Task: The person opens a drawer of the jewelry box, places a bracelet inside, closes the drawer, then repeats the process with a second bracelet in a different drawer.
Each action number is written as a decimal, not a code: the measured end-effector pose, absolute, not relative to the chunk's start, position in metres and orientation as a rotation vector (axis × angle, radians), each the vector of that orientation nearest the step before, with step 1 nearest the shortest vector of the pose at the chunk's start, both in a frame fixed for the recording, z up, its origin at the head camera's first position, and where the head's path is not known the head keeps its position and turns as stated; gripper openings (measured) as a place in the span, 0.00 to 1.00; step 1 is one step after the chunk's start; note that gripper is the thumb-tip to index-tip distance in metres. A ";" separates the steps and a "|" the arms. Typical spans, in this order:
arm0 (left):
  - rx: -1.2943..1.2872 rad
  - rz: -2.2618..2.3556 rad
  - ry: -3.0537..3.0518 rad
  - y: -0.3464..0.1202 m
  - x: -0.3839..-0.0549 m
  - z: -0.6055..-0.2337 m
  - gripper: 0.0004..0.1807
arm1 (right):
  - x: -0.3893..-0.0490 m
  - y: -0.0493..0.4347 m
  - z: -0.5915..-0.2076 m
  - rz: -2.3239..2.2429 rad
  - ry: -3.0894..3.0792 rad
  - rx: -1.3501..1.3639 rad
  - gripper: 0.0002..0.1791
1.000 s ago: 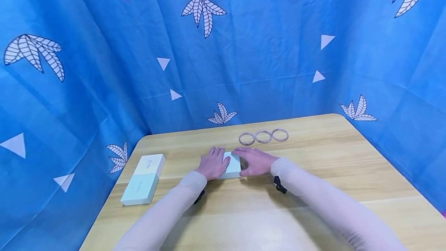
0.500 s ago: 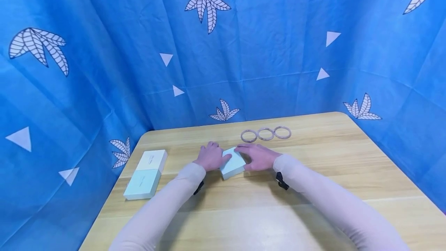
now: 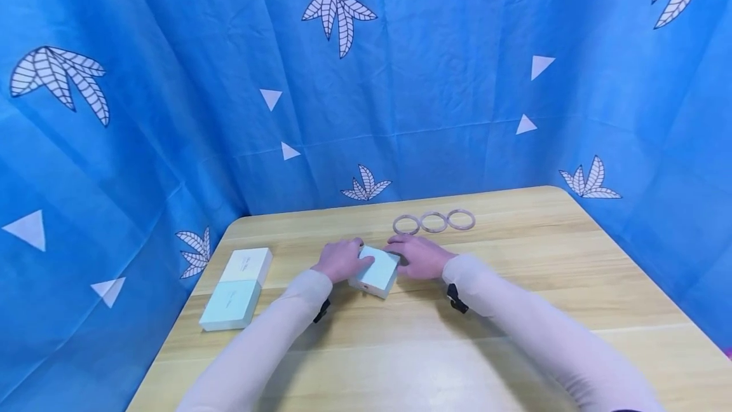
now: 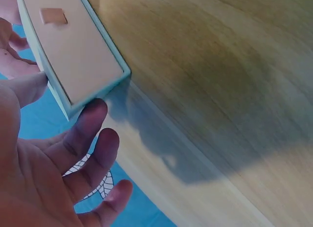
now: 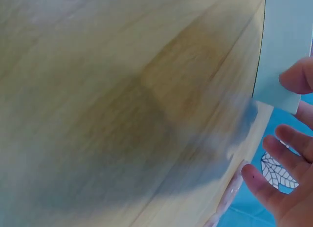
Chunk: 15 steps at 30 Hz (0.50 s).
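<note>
Blue patterned curtain (image 3: pixel 434 94) stands behind a wood-grain desk (image 3: pixel 400 348). Position of the small box (image 3: pixel 377 267): directly between the two hands, at mid-desk, skewed to the desk's edges. Left hand (image 3: pixel 341 261): thumb and index finger pinch the box at its left side; the other fingers stand spread and off it. Right hand (image 3: pixel 422 256): thumb and index finger pinch the box at its right side, the other fingers spread. Both hands touch the box; neither is nearer.

Orientation: an inset panel (image 4: pixel 73 51) with a small tab (image 4: pixel 53 15) faces the person's side, turned slightly left. Long dimension of that panel runs crosswise, from hand to hand. Top looks nearly square; the long axis of the box cannot be told. Contact between box and desk is likewise unclear.

Adjacent items: three rings (image 3: pixel 434 232) lie in a row beyond the right hand; a white box (image 3: pixel 248 264) and a green box (image 3: pixel 230 304) lie well apart, to the left.
</note>
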<state>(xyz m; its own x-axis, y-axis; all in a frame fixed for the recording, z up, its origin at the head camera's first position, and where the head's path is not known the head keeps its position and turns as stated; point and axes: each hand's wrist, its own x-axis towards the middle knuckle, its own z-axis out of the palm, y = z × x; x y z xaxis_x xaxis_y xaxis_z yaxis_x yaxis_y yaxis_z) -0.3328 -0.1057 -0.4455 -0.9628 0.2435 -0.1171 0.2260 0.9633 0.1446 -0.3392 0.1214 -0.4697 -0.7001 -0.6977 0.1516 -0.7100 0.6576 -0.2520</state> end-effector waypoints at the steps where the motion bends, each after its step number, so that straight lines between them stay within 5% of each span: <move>1: 0.344 0.199 2.978 -0.106 -0.332 -0.445 0.35 | -0.339 0.120 -0.471 0.446 -2.813 1.201 0.29; 15: 0.379 0.215 2.971 -0.106 -0.332 -0.444 0.29 | -0.334 0.118 -0.468 0.498 -2.827 1.072 0.24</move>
